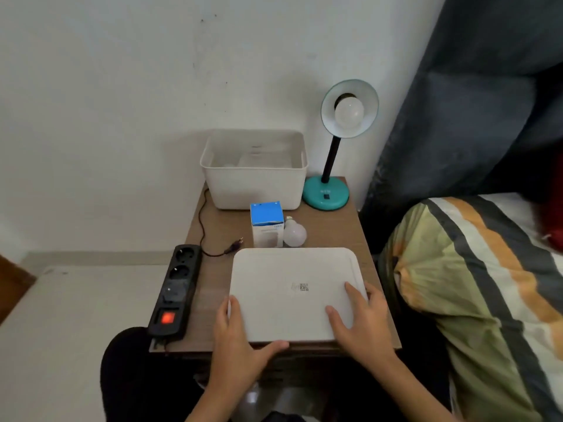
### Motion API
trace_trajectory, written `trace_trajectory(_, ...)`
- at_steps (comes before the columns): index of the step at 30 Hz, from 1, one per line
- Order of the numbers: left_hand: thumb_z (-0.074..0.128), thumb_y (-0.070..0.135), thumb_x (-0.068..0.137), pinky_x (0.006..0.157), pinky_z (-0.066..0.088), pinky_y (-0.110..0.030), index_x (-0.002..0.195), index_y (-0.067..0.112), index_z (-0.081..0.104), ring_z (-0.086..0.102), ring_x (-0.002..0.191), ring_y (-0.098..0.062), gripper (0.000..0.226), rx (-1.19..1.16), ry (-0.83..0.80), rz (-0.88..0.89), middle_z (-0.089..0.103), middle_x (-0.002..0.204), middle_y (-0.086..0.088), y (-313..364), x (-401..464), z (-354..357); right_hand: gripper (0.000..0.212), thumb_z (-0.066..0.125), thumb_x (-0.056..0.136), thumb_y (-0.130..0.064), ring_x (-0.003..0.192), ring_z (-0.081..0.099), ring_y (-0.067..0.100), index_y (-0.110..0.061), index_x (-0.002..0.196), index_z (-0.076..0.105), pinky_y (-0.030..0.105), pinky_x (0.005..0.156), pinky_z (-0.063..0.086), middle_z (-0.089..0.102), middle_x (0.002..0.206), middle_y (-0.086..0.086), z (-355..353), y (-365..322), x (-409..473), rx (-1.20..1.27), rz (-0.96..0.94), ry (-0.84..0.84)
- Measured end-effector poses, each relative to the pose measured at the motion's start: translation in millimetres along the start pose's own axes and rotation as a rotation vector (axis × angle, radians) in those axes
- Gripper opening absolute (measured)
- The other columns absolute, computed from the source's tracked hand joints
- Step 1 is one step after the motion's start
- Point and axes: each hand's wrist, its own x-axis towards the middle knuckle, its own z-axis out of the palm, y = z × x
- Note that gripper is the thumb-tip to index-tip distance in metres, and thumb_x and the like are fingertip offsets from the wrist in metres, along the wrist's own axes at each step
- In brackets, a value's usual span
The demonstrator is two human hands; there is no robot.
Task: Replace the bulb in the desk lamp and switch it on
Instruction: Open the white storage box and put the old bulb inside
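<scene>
Our left hand [240, 339] and right hand [359, 318] reach forward, palms down, fingers spread flat and thumbs angled inward, forearms converging toward our body.

My left hand [236, 339] and my right hand [358, 321] are both bare: no gloves, no rings, no watch or band at either wrist. My forearms are uncovered as far back from the hands as the view reaches, so no sleeve shows on either side. My fingernails are short and unpainted. Below and to the left of my left hand, my knee [128, 360] is covered in plain black cloth, with no pattern or seam I can make out.
</scene>
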Motion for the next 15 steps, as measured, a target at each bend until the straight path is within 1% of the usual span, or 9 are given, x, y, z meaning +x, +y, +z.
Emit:
trace_trajectory(4, 0.078, 0.063, 0.051, 0.114, 0.026, -0.034, 0.146, 0.006, 0.016, 0.023, 0.138, -0.024, 0.127, 0.102, -0.062, -0.014, 0.021, 0.150, -0.009, -5, 5, 11, 0.073, 0.051, 0.075, -0.056, 0.120, 0.030, 0.035, -0.014, 0.134, 0.043, 0.042, 0.101, 0.034, 0.037, 0.128, 0.020, 11, 12, 1, -0.044, 0.070, -0.074)
trace_trajectory(8, 0.074, 0.062, 0.061, 0.112, 0.025, -0.035, 0.144, 0.005, 0.018, 0.018, 0.137, -0.026, 0.115, 0.171, -0.096, 0.009, 0.018, 0.151, -0.009, -8, 12, 15, 0.067, 0.055, 0.079, -0.052, 0.117, 0.029, 0.034, -0.014, 0.132, 0.043, 0.042, 0.102, 0.032, 0.038, 0.125, 0.019, 18, 18, 10, -0.072, 0.071, -0.097)
trace_trajectory(11, 0.075, 0.059, 0.061, 0.111, 0.025, -0.035, 0.140, 0.007, 0.024, 0.019, 0.135, -0.028, 0.107, 0.169, -0.066, 0.037, 0.020, 0.149, -0.010, -7, 20, 13, 0.057, 0.062, 0.081, -0.040, 0.122, 0.028, 0.035, -0.010, 0.128, 0.048, 0.042, 0.103, 0.031, 0.037, 0.130, 0.020, 17, 12, 23, -0.033, 0.053, -0.047)
trace_trajectory(13, 0.074, 0.057, 0.065, 0.112, 0.023, -0.035, 0.141, 0.010, 0.024, 0.015, 0.137, -0.028, 0.102, 0.152, -0.018, 0.032, 0.017, 0.151, -0.009, -1, 33, 5, 0.053, 0.064, 0.082, -0.031, 0.127, 0.028, 0.034, -0.008, 0.127, 0.049, 0.041, 0.103, 0.032, 0.037, 0.135, 0.019, 15, 0, 33, 0.021, 0.014, -0.008)
trace_trajectory(15, 0.071, 0.055, 0.070, 0.115, 0.018, -0.039, 0.145, 0.010, 0.020, 0.009, 0.142, -0.027, 0.101, 0.126, 0.062, 0.040, 0.011, 0.156, -0.007, 7, 52, -8, 0.050, 0.065, 0.082, -0.025, 0.126, 0.033, 0.032, -0.007, 0.126, 0.050, 0.033, 0.099, 0.032, 0.041, 0.133, 0.016, 14, -15, 48, 0.089, -0.055, 0.018)
